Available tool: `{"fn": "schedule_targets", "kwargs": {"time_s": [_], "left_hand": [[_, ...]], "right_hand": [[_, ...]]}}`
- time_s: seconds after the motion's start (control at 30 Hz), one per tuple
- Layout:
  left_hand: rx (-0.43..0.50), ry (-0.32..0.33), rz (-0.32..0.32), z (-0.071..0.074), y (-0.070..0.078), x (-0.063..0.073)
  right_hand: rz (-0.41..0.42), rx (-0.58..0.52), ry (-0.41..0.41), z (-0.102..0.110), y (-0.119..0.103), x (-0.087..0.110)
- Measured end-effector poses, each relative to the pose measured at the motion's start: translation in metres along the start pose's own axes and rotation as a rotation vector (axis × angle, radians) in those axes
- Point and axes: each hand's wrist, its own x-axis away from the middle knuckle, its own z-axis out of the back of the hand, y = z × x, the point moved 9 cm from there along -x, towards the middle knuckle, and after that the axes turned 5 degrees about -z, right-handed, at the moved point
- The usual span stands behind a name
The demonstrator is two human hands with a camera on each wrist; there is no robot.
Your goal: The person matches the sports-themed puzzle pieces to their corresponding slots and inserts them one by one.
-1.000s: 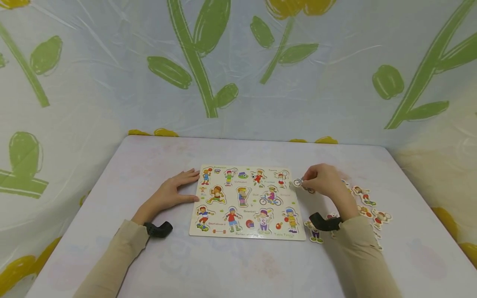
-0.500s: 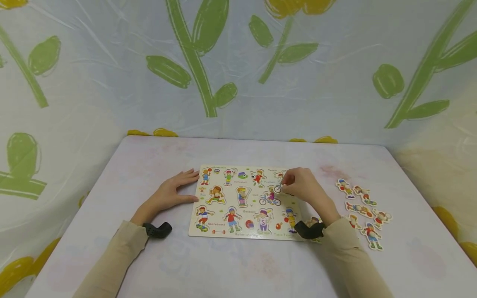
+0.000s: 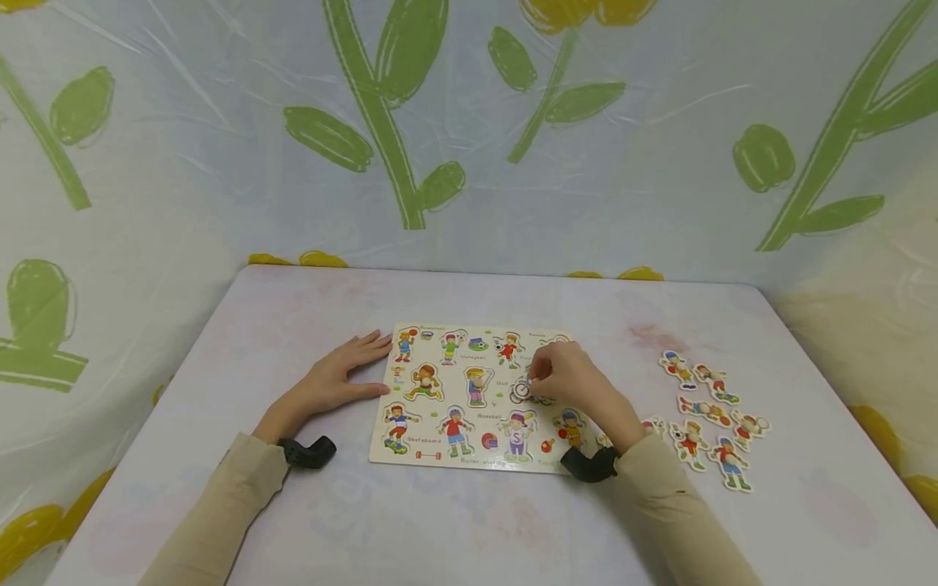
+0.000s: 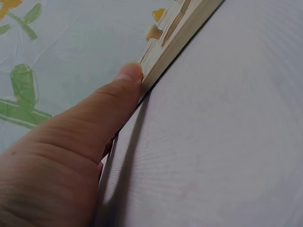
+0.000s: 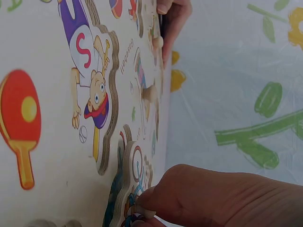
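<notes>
A wooden puzzle board [image 3: 381,452] printed with sports figures lies on the table. My right hand [image 3: 579,378] pinches the knob of a bicycle puzzle piece [image 3: 520,392] over the bicycle recess, right of the board's middle. In the right wrist view the bicycle piece [image 5: 134,165] stands tilted at the recess, partly hidden by the fingers; I cannot tell whether it is fully seated. My left hand [image 3: 340,376] rests against the board's left edge with fingers spread, its thumb [image 4: 128,75] touching the side. A runner piece [image 3: 425,382] and a golfer piece [image 3: 477,387] sit in their recesses.
Several loose knobbed pieces lie right of the board, among them a roller skater [image 3: 731,464], a footballer [image 3: 689,444] and a tennis player [image 3: 751,428]. My right forearm partly covers others. A flowered sheet [image 3: 469,212] hangs behind the table.
My right hand has carried the bicycle piece leftward from beside the board to over the bicycle recess. More loose pieces show at the right. The left hand stays at the board's edge.
</notes>
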Motion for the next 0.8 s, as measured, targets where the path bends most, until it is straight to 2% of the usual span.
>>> {"fn": "schedule_targets", "kwargs": {"time_s": [0.37,0.6,0.8], "left_hand": [[-0.046,-0.039,-0.008,-0.003,-0.001,-0.001],[-0.057,-0.018,-0.031,-0.002,-0.001,-0.001],[-0.024,-0.018,-0.031,-0.001,0.0,-0.001]], "right_hand": [[-0.006,-0.01,-0.052,-0.009,-0.006,0.001],[0.001,-0.014,-0.066,-0.011,-0.006,0.001],[0.001,-0.018,-0.067,-0.012,-0.006,0.0]]}}
